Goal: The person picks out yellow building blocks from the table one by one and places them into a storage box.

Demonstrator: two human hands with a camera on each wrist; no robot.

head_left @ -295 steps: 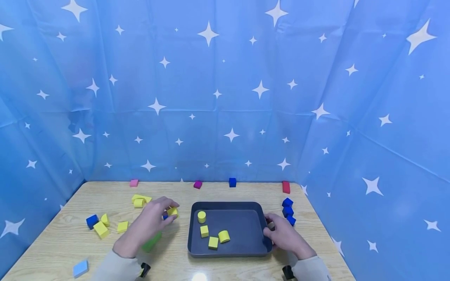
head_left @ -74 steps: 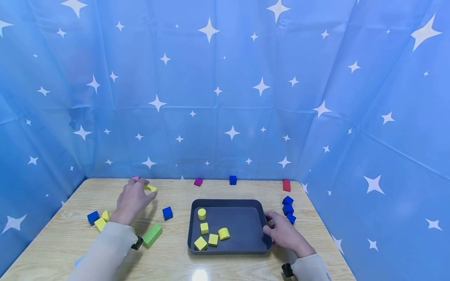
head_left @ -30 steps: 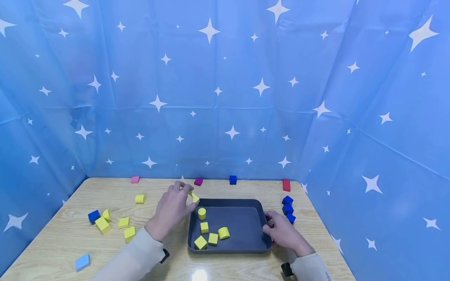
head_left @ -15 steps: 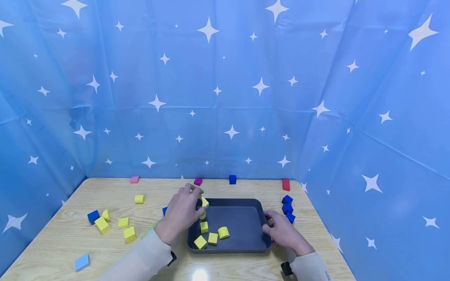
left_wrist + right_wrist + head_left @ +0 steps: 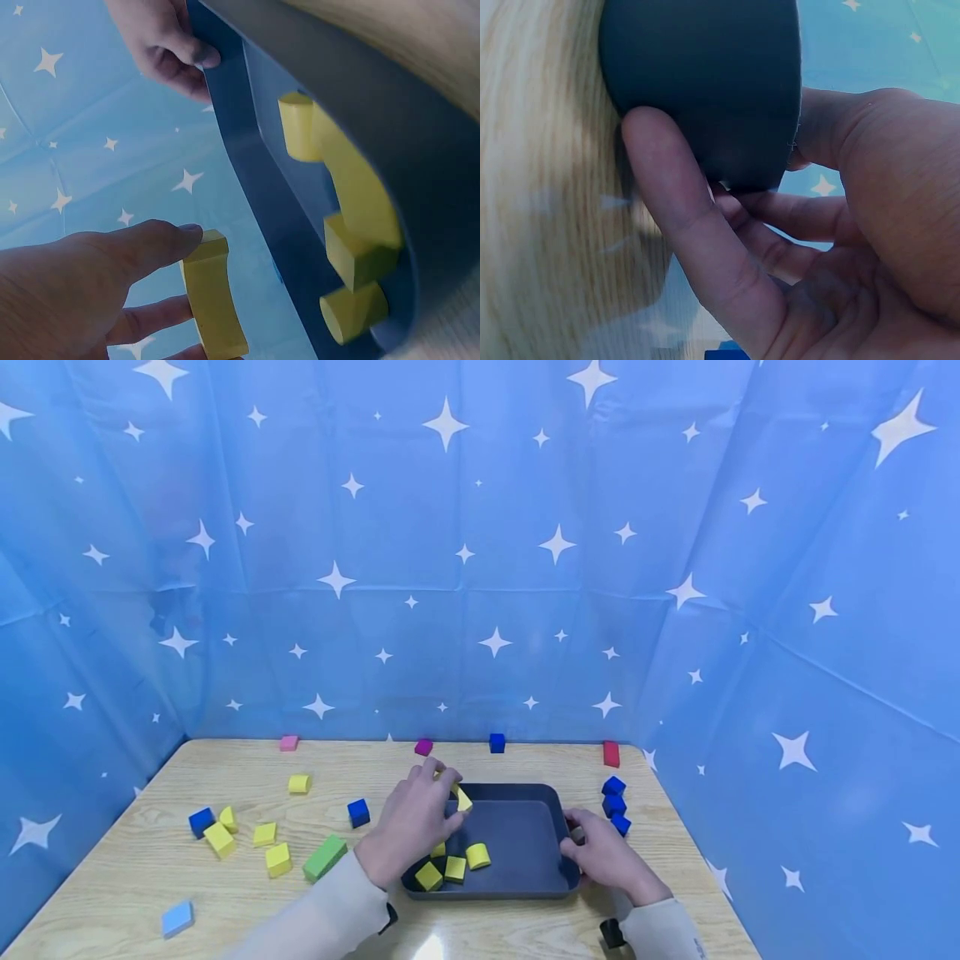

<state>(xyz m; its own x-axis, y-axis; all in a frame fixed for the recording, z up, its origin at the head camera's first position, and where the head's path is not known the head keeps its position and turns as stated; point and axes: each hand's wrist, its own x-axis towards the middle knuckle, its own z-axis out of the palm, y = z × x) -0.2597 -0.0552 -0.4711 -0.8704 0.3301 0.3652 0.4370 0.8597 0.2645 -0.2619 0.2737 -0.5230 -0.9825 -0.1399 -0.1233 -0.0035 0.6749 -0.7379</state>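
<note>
In the head view my left hand [image 5: 412, 818] is over the left part of a dark grey tray [image 5: 521, 856]. Between its thumb and fingers it pinches a yellow arch block [image 5: 212, 300], seen edge-on in the left wrist view. Inside the tray lie several yellow blocks, among them a half-round one [image 5: 477, 857] and a cube [image 5: 454, 869]; a yellow cylinder [image 5: 354, 312] is hidden behind my hand in the head view. My right hand [image 5: 609, 857] grips the tray's right wall, its thumb at the rim and fingers along the outside [image 5: 705, 82].
Left of the tray lie a blue cube [image 5: 358, 812], a green block [image 5: 325, 858], several yellow blocks [image 5: 278, 860] and a light-blue block [image 5: 177, 919]. Blue cubes [image 5: 614, 806] line the right side. Pink [image 5: 288, 743], magenta [image 5: 423, 747] and red [image 5: 611, 754] blocks lie along the back edge.
Earlier my left hand held a yellow cube, now in the tray. It then took the yellow arch from the back left and carried it right, over the tray. My right hand stays on the tray.
</note>
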